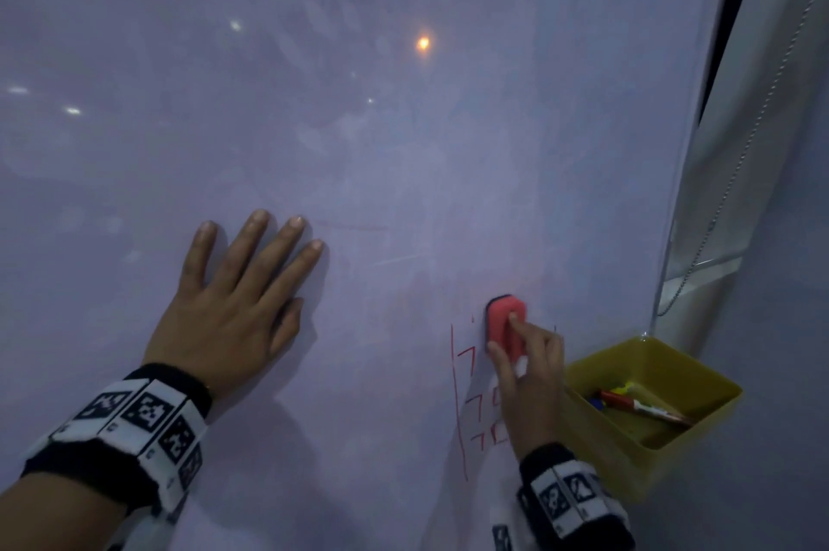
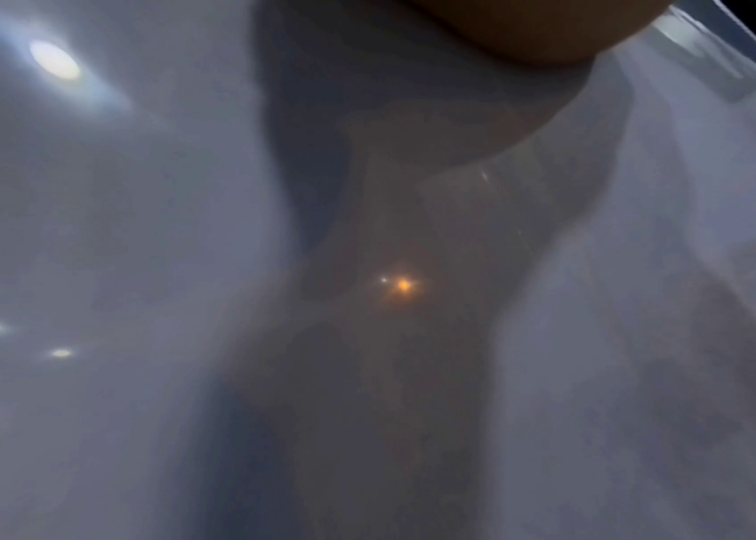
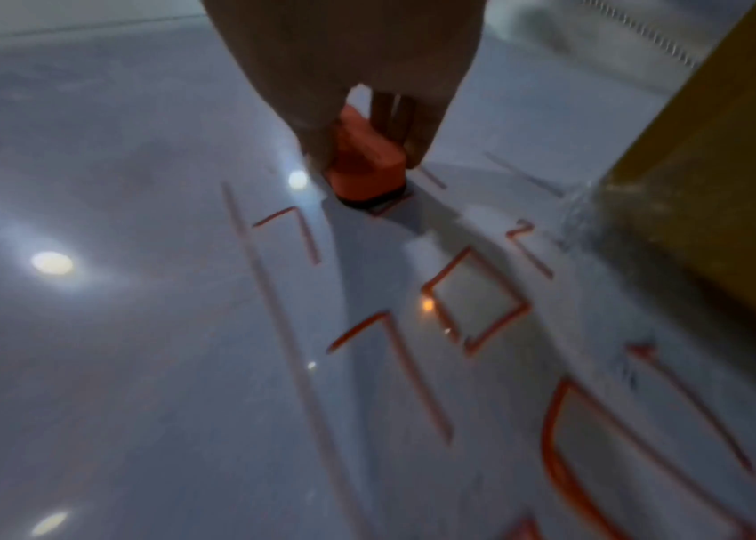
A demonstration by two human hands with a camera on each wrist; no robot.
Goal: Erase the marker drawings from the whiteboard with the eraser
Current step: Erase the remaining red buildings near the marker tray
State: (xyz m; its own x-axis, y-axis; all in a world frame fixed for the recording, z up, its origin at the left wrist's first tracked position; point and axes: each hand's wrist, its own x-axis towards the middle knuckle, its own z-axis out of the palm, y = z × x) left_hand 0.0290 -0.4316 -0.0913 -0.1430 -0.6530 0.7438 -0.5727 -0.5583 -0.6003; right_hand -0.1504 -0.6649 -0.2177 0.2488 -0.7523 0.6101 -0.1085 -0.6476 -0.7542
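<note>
The whiteboard (image 1: 403, 124) fills the head view. Red marker drawings (image 1: 466, 407), a long vertical line with hooks and boxes beside it, sit at its lower right. My right hand (image 1: 527, 364) grips a red eraser (image 1: 504, 324) with a black felt face and presses it on the board at the top of the drawings. In the right wrist view the eraser (image 3: 367, 171) is between my fingers, with the red marks (image 3: 473, 303) below it. My left hand (image 1: 237, 303) lies flat on the board with fingers spread, left of the drawings. The left wrist view shows only blurred board (image 2: 136, 255).
A yellow bin (image 1: 700, 375) hangs at the board's lower right edge, just right of my right hand, with markers (image 1: 637, 404) inside. A beaded blind cord (image 1: 735, 173) and window frame run down the right side. Faint smears cover the upper board.
</note>
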